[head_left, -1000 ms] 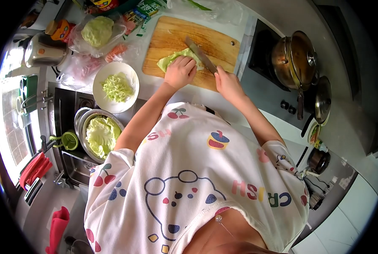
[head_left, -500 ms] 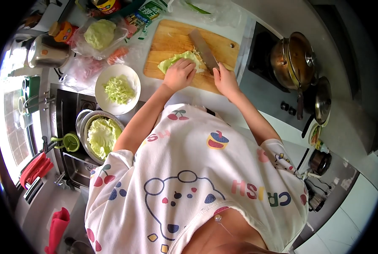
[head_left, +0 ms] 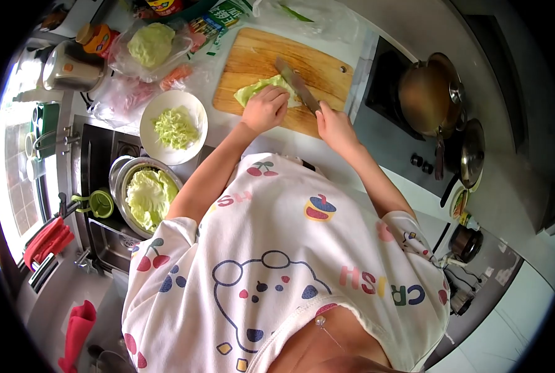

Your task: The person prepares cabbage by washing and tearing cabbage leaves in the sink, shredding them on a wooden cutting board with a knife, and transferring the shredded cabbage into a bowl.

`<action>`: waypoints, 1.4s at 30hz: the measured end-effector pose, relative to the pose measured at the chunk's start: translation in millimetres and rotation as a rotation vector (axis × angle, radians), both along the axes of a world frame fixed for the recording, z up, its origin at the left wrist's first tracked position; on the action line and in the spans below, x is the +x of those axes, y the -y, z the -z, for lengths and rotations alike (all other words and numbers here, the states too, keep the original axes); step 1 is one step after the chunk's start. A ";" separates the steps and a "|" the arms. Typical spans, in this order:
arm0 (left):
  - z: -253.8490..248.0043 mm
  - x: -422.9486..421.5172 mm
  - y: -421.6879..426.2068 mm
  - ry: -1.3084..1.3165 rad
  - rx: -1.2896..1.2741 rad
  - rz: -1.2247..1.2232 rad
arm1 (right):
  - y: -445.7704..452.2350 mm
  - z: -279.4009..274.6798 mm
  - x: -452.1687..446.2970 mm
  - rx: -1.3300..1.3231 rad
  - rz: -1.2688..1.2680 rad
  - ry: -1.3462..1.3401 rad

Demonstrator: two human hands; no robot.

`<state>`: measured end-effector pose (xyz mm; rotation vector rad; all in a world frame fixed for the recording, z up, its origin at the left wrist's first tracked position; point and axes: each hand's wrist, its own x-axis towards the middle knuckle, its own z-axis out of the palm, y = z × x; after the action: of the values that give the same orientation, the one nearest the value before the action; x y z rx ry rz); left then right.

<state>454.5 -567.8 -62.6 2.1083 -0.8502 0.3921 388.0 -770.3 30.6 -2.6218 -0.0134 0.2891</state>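
Observation:
On the wooden cutting board (head_left: 252,56), my left hand (head_left: 266,110) presses a folded pale green cabbage leaf (head_left: 246,94) with curled fingers. My right hand (head_left: 337,130) grips the handle of a kitchen knife (head_left: 297,84). Its broad blade slants across the board, right beside the cut end of the leaf; whether it touches the leaf I cannot tell. Left of the board, a white plate (head_left: 197,110) carries a heap of shredded cabbage (head_left: 175,128).
In the sink area at left, a metal bowl (head_left: 119,181) holds whole cabbage leaves (head_left: 151,198). Behind the plate lies a bagged cabbage head (head_left: 151,45). On the stove at right sits a large pot (head_left: 423,102), with a lid (head_left: 473,153) nearby.
The knife blade has shifted slightly left and toward me, closer to the leaf. My right hand has come a little nearer my body; my left hand stays on the leaf.

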 end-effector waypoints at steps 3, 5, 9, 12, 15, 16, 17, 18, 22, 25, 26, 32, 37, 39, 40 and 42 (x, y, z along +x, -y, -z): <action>-0.4 0.1 0.9 -0.002 0.003 -0.001 | -3.0 0.6 4.1 -0.028 -0.014 -0.040; -0.5 0.0 1.1 -0.011 0.002 0.000 | -5.4 4.5 7.7 -0.027 -0.009 -0.042; 1.6 0.5 0.6 -0.017 0.004 0.008 | -7.5 20.6 13.2 0.024 0.028 0.019; 1.7 -0.8 1.0 -0.027 0.022 -0.003 | -3.5 29.5 15.8 0.096 0.091 0.057; 1.2 -3.5 -0.7 -0.009 0.023 -0.043 | 2.0 28.1 13.7 0.141 0.134 0.058; 1.2 -3.2 -1.6 -0.006 0.022 -0.047 | 2.0 24.6 12.2 0.151 0.142 0.051; 1.5 -3.6 -1.5 -0.005 0.021 -0.048 | 2.6 22.3 11.0 0.150 0.134 0.058; 1.4 -4.1 -0.7 -0.005 0.018 -0.048 | 3.9 19.6 9.3 0.148 0.128 0.064; 2.9 -4.8 -0.1 -0.029 0.025 -0.041 | 3.9 4.4 3.2 0.116 0.083 0.066; 4.9 -2.1 0.0 -0.029 0.018 -0.037 | 2.1 -1.2 0.8 0.034 0.016 0.047; 6.4 -1.5 0.2 -0.032 0.012 -0.037 | 1.9 -1.1 -0.5 0.024 0.010 0.029; 2.5 -2.6 -1.6 -0.044 0.015 -0.028 | -0.3 8.4 0.1 -0.041 -0.026 0.012; 5.3 -3.1 -1.9 -0.044 0.011 -0.030 | -8.1 21.8 9.6 -0.058 -0.031 0.007; 5.4 -2.4 -1.8 -0.043 0.015 -0.025 | -12.9 25.7 16.3 -0.052 -0.029 0.038; 5.2 -2.3 -1.7 -0.041 0.015 -0.027 | -14.0 26.8 19.4 -0.049 -0.028 0.054; 6.1 -2.4 -2.6 -0.036 0.017 -0.031 | -14.0 31.5 23.1 -0.023 0.002 0.071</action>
<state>452.1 -565.3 -68.7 2.1399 -0.8035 0.3632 411.1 -756.3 -0.9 -2.6532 -0.0319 0.1970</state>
